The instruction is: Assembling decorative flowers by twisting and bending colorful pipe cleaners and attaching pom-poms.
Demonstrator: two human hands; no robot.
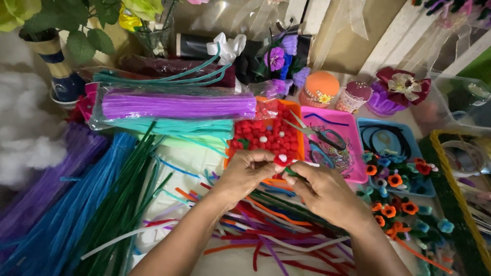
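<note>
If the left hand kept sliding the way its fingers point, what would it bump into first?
The left hand points right, at the red pompom it pinches together with the right hand. Those right fingertips come first, practically touching already; past them lies the pink tray.

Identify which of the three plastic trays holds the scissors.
The pink tray, the middle one. The scissors lie in it; the orange tray holds red pompoms and the blue tray dark cord.
</note>
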